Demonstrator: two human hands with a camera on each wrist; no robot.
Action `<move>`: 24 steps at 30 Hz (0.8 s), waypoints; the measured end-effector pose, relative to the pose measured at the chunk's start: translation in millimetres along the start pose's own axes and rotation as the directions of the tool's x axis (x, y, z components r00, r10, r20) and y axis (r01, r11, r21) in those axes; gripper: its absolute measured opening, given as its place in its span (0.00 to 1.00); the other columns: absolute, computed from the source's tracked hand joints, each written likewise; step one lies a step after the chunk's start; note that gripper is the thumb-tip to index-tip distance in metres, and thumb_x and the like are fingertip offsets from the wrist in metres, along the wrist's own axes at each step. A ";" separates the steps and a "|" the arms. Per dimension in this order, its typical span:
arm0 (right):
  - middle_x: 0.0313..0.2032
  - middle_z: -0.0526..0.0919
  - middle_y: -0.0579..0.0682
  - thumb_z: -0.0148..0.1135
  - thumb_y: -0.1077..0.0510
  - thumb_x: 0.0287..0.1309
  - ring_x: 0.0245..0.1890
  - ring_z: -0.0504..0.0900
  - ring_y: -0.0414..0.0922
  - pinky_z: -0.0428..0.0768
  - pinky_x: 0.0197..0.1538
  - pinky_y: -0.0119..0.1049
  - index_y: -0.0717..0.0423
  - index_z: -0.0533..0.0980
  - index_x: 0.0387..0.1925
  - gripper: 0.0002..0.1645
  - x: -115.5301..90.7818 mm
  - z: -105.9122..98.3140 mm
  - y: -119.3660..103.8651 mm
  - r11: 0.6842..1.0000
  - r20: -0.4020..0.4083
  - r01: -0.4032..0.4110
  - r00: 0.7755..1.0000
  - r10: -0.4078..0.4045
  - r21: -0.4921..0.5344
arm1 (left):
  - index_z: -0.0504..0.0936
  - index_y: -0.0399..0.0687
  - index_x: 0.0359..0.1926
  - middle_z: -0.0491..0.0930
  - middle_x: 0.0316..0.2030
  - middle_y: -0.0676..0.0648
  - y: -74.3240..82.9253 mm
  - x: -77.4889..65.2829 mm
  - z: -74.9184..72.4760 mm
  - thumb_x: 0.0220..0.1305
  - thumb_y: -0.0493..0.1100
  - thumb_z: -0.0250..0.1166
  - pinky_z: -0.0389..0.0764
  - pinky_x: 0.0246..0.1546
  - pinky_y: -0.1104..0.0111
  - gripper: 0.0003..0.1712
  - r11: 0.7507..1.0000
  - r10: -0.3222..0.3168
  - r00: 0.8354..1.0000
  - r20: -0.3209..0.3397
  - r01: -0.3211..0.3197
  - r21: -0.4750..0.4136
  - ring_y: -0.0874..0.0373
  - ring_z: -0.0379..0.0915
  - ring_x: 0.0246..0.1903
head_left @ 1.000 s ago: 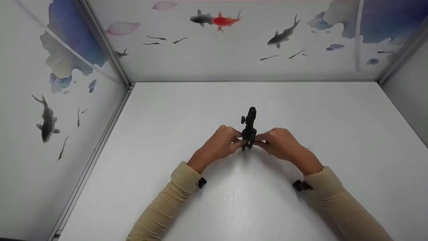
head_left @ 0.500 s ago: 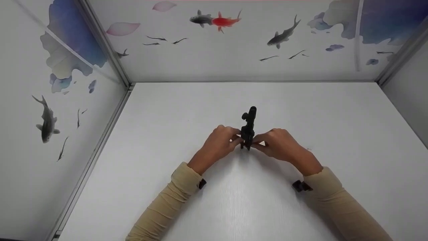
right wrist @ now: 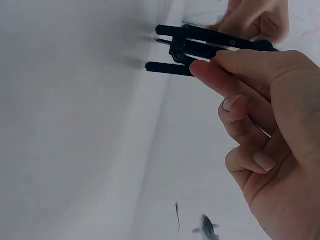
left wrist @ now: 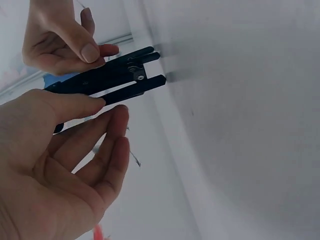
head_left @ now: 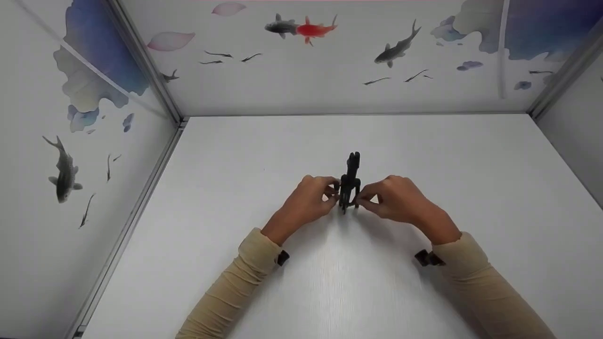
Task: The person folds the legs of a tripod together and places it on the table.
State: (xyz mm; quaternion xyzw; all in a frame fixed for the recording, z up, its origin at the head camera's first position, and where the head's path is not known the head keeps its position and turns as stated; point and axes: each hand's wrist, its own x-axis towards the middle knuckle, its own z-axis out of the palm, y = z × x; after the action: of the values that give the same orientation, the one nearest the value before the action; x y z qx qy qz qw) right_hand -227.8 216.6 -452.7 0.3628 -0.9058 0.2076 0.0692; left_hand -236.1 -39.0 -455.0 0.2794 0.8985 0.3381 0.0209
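A black mini tripod (head_left: 349,181) stands upright over the white table in the head view, its legs pointing down and slightly spread. My right hand (head_left: 398,200) pinches one tripod leg (right wrist: 170,69) between thumb and index finger, with the other fingers curled. On the opposite side is my left hand (head_left: 308,200); its thumb (left wrist: 92,104) lies against another leg (left wrist: 135,91). The left fingers are loosely bent, with a gap between thumb and fingertips. A small hinge bracket (left wrist: 139,75) shows between the legs. The upper part of the tripod is partly hidden by the hands in both wrist views.
White table (head_left: 264,150) surface surrounds the hands. A back wall (head_left: 301,89) and a left wall (head_left: 28,226), both printed with fish and watercolour shapes, border it, with metal profiles at the corners. Small black cameras (head_left: 428,258) sit at the sleeve cuffs.
The tripod has turned about its upright axis, so its side knob no longer shows. One leg now stands further out on the right. The left fingertips have parted and drawn slightly leftward.
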 end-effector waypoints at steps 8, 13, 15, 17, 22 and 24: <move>0.35 0.95 0.41 0.75 0.58 0.67 0.26 0.87 0.38 0.80 0.28 0.37 0.46 0.94 0.42 0.06 -2.3 -1.7 9.1 0.997 -0.005 -0.048 0.999 0.048 -0.065 | 0.86 0.42 0.59 0.92 0.52 0.45 0.7 -1.4 3.5 0.68 0.48 0.79 0.89 0.52 0.63 0.24 0.995 -0.035 0.998 0.056 0.039 -0.089 0.52 0.92 0.52; 0.36 0.95 0.42 0.76 0.59 0.66 0.28 0.89 0.40 0.81 0.29 0.37 0.46 0.94 0.43 0.07 -1.3 3.1 10.8 0.997 -0.012 -0.032 0.999 0.032 -0.064 | 0.87 0.41 0.56 0.92 0.51 0.43 1.7 -1.5 4.5 0.68 0.48 0.78 0.90 0.51 0.61 0.22 0.995 -0.016 1.000 0.015 0.017 -0.099 0.51 0.92 0.50; 0.36 0.95 0.42 0.77 0.58 0.66 0.27 0.89 0.39 0.81 0.29 0.36 0.45 0.94 0.43 0.07 -1.4 3.8 11.3 0.998 -0.014 -0.028 1.000 0.027 -0.057 | 0.87 0.40 0.56 0.92 0.51 0.42 1.8 -1.5 4.5 0.68 0.47 0.78 0.90 0.52 0.59 0.21 0.994 -0.010 1.000 0.012 0.012 -0.113 0.51 0.92 0.50; 0.36 0.95 0.41 0.77 0.58 0.66 0.27 0.89 0.38 0.80 0.29 0.35 0.45 0.94 0.43 0.06 -1.4 3.9 11.3 0.998 -0.013 -0.025 1.000 0.024 -0.051 | 0.87 0.39 0.55 0.92 0.51 0.41 2.0 -1.6 4.3 0.68 0.46 0.79 0.90 0.54 0.57 0.21 0.991 -0.008 1.000 0.013 0.009 -0.136 0.50 0.92 0.51; 0.36 0.95 0.41 0.76 0.57 0.67 0.28 0.89 0.39 0.81 0.30 0.36 0.44 0.94 0.43 0.06 -1.6 4.5 11.3 0.998 -0.007 -0.029 1.000 0.029 -0.052 | 0.87 0.39 0.56 0.92 0.52 0.41 2.4 -2.2 4.6 0.68 0.43 0.78 0.88 0.57 0.54 0.20 0.984 -0.008 1.000 0.021 0.012 -0.177 0.49 0.92 0.52; 0.36 0.95 0.41 0.76 0.57 0.67 0.28 0.89 0.39 0.82 0.31 0.37 0.44 0.94 0.43 0.06 -1.8 5.3 11.3 0.998 -0.010 -0.031 0.999 0.031 -0.054 | 0.87 0.39 0.57 0.92 0.52 0.41 2.6 -2.4 4.4 0.68 0.43 0.78 0.88 0.59 0.55 0.20 0.984 -0.013 1.000 0.027 0.018 -0.175 0.50 0.92 0.53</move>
State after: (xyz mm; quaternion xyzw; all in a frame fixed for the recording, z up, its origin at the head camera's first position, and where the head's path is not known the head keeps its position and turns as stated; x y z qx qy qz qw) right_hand -234.1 222.8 -461.6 0.3458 -0.9163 0.1858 0.0797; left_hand -231.8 -35.9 -457.2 0.2738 0.8671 0.4119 0.0595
